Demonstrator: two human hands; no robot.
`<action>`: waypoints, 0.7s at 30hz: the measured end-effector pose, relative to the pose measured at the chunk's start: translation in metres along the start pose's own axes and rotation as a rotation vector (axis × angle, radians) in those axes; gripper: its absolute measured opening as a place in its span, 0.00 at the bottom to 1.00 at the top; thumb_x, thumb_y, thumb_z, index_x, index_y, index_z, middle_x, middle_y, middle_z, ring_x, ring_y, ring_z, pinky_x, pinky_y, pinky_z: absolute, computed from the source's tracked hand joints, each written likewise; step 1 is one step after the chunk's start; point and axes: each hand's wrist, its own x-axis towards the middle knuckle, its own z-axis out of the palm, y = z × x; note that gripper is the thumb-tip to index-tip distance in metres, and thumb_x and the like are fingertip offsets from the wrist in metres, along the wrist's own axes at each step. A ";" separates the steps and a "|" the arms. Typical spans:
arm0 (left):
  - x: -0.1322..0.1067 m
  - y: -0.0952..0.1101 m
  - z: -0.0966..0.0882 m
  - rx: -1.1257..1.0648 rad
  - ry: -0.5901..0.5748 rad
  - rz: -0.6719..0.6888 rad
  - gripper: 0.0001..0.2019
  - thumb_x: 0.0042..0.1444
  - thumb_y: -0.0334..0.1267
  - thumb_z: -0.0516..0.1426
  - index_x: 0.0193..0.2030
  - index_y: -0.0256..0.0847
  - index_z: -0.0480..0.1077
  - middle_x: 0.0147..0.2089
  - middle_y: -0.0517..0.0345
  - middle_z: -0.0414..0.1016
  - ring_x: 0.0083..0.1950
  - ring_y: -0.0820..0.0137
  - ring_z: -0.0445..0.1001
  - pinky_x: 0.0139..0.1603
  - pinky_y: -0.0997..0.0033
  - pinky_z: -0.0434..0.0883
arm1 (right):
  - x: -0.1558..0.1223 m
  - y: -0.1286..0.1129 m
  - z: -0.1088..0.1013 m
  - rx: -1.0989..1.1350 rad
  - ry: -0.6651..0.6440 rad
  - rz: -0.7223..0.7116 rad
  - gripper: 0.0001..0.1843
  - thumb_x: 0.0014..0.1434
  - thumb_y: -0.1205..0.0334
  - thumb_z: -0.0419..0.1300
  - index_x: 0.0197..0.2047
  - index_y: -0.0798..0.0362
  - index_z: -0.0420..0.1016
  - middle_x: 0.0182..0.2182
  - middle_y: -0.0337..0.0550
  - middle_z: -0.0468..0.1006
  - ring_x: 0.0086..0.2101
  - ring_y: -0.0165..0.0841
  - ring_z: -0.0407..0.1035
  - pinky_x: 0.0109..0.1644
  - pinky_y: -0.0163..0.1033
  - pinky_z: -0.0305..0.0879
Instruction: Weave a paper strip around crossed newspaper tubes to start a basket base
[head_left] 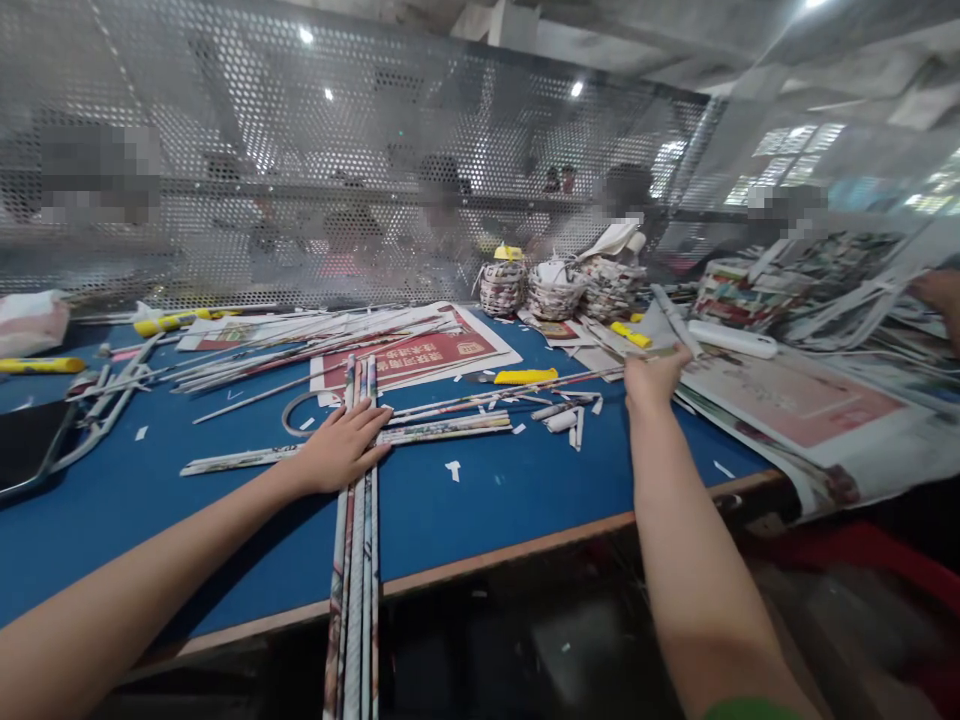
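My left hand (341, 447) lies flat with fingers spread on crossed rolled paper sticks. Three upright-running sticks (356, 570) pass under it toward the table's near edge. A crosswise stick (442, 432) lies beneath the fingers. My right hand (654, 378) reaches far right, its fingers closed on a long thin paper stick (555, 381) that runs leftward over the table. A yellow-handled cutter (525, 376) lies just left of that hand.
A blue table top (487, 490) carries a heap of paper sticks (300, 345), a red printed sheet (427, 355), paper scraps and yellow cutters. Small woven baskets (555, 290) stand at the back. Newspapers (795, 400) cover the right. A perforated metal screen (337, 170) rises behind.
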 end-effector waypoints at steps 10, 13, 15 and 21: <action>0.002 -0.004 -0.013 -0.235 -0.046 0.017 0.28 0.58 0.50 0.37 0.62 0.38 0.48 0.64 0.51 0.48 0.65 0.59 0.45 0.61 0.50 0.41 | -0.098 -0.076 0.075 -0.645 -1.022 -1.007 0.15 0.54 0.63 0.50 0.45 0.55 0.68 0.44 0.49 0.70 0.45 0.37 0.63 0.49 0.41 0.56; 0.000 -0.011 -0.018 -0.386 0.067 -0.115 0.23 0.58 0.44 0.40 0.56 0.36 0.57 0.52 0.49 0.68 0.52 0.64 0.66 0.54 0.63 0.59 | -0.142 -0.075 0.115 -0.715 -1.501 -1.215 0.16 0.53 0.67 0.51 0.45 0.56 0.68 0.45 0.49 0.70 0.45 0.37 0.63 0.47 0.40 0.57; -0.001 -0.019 -0.022 -0.382 0.194 -0.247 0.19 0.56 0.38 0.43 0.51 0.34 0.61 0.46 0.49 0.71 0.46 0.66 0.69 0.47 0.70 0.63 | -0.162 -0.065 0.136 -0.769 -1.637 -1.260 0.15 0.50 0.71 0.51 0.43 0.56 0.69 0.40 0.49 0.73 0.41 0.36 0.65 0.42 0.38 0.58; -0.001 -0.040 -0.031 -0.230 0.160 -0.499 0.12 0.48 0.31 0.47 0.37 0.35 0.69 0.35 0.50 0.73 0.38 0.65 0.70 0.36 0.73 0.63 | -0.179 -0.043 0.168 -0.713 -1.684 -1.317 0.11 0.49 0.74 0.49 0.34 0.57 0.69 0.32 0.48 0.72 0.33 0.32 0.63 0.34 0.35 0.56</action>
